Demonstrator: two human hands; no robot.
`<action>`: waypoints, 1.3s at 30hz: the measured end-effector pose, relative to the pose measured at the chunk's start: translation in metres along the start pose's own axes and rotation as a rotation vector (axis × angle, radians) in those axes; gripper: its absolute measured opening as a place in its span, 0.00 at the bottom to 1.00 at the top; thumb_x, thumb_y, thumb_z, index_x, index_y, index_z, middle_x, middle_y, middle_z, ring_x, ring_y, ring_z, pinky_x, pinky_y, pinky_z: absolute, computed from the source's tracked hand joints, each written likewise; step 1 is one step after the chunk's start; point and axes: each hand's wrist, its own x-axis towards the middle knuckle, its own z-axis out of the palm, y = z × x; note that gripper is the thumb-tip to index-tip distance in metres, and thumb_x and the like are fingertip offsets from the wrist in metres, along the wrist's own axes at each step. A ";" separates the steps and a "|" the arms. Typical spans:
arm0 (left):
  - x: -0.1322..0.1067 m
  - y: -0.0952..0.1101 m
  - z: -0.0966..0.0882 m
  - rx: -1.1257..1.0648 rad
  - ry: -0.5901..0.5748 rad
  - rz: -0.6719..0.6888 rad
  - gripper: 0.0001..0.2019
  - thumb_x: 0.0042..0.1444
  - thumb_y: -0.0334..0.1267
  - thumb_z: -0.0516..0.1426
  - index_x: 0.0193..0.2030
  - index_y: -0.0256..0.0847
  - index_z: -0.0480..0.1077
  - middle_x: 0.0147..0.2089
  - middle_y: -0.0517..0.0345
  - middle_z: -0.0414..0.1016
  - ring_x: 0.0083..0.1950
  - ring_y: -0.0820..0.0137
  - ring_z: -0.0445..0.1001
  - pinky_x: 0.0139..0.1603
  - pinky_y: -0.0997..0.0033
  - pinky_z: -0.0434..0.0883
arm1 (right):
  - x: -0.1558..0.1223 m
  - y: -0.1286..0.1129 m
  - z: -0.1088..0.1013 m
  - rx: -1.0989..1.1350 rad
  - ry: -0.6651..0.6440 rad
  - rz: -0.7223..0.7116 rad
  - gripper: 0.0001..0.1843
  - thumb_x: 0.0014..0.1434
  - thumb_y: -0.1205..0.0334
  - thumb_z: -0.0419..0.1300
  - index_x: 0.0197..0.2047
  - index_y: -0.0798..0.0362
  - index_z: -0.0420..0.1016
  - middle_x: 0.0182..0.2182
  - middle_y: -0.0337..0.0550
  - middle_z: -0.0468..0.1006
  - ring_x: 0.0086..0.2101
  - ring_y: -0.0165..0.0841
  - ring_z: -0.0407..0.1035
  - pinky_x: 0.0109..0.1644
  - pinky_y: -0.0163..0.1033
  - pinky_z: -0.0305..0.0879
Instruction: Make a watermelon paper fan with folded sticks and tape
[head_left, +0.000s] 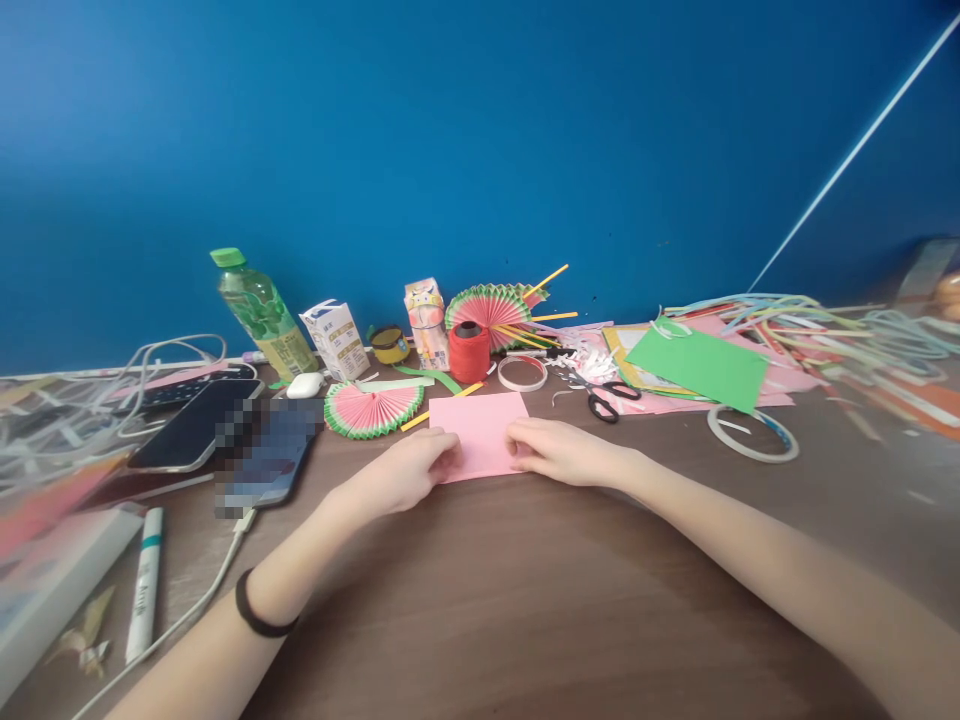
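A pink sheet of paper (480, 432) lies on the brown table in front of me. My left hand (420, 467) is closed at its left edge, fingers bent and pressed on the paper. At the right edge, my right hand (559, 451) has its fingertips together on the paper too. Just behind the left hand is a pleated watermelon paper fan (375, 410) with a yellow stick (442, 406) beside it. A spool of red thread (469, 356) and a roll of tape (523, 373) stand behind the sheet. Black-handled scissors (613, 400) lie to the right.
Along the blue wall stand a green-capped bottle (262, 315), a white carton (335, 338) and a second fan (491, 305). Phones (196, 425), a cable (202, 600) and a marker (145, 580) lie left. Green paper (701, 365) and a larger tape roll (752, 450) lie right.
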 end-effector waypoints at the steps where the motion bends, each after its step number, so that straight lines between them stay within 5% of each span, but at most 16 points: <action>1: 0.000 0.002 0.000 0.014 0.008 0.056 0.11 0.46 0.23 0.46 0.31 0.39 0.64 0.33 0.58 0.69 0.35 0.71 0.66 0.35 0.73 0.63 | 0.000 -0.001 0.001 -0.005 0.007 -0.043 0.04 0.57 0.67 0.52 0.37 0.52 0.64 0.35 0.41 0.69 0.34 0.31 0.63 0.35 0.34 0.56; 6: -0.001 0.010 0.008 0.099 -0.013 0.150 0.19 0.43 0.18 0.44 0.37 0.39 0.66 0.39 0.57 0.70 0.40 0.70 0.67 0.40 0.73 0.64 | 0.001 -0.005 0.007 -0.101 0.016 -0.236 0.18 0.59 0.74 0.45 0.46 0.53 0.69 0.36 0.45 0.69 0.38 0.33 0.63 0.40 0.36 0.59; 12: -0.002 0.016 0.013 0.418 0.014 0.167 0.17 0.48 0.19 0.45 0.40 0.39 0.66 0.37 0.56 0.71 0.39 0.69 0.69 0.37 0.73 0.64 | 0.001 -0.002 0.010 -0.152 0.048 -0.286 0.21 0.59 0.75 0.46 0.49 0.50 0.71 0.34 0.44 0.69 0.36 0.31 0.63 0.39 0.34 0.59; 19: -0.009 0.046 0.020 0.686 -0.064 0.040 0.14 0.53 0.24 0.47 0.42 0.36 0.70 0.35 0.52 0.70 0.33 0.68 0.72 0.31 0.72 0.67 | -0.002 -0.006 0.010 -0.308 0.048 -0.286 0.22 0.59 0.74 0.47 0.52 0.48 0.69 0.34 0.44 0.69 0.34 0.31 0.62 0.37 0.35 0.59; 25: -0.015 0.065 0.056 0.898 0.016 -0.049 0.21 0.52 0.20 0.45 0.53 0.24 0.64 0.37 0.42 0.70 0.34 0.64 0.73 0.30 0.69 0.71 | -0.009 -0.034 0.026 -0.542 0.111 -0.231 0.16 0.57 0.73 0.50 0.48 0.61 0.70 0.38 0.52 0.71 0.41 0.38 0.63 0.42 0.42 0.60; 32: -0.015 0.068 0.070 0.951 0.113 -0.123 0.24 0.50 0.19 0.46 0.55 0.27 0.64 0.44 0.38 0.70 0.43 0.56 0.74 0.35 0.63 0.74 | -0.017 -0.055 0.062 -0.702 0.232 -0.026 0.20 0.53 0.77 0.52 0.51 0.64 0.66 0.38 0.53 0.72 0.38 0.41 0.67 0.39 0.46 0.64; 39: -0.018 0.072 0.066 0.898 0.086 -0.195 0.24 0.52 0.21 0.46 0.57 0.28 0.62 0.43 0.37 0.70 0.43 0.52 0.74 0.31 0.62 0.75 | -0.021 -0.066 0.044 -0.703 0.045 0.161 0.16 0.51 0.78 0.52 0.42 0.62 0.72 0.37 0.55 0.73 0.33 0.36 0.71 0.32 0.38 0.64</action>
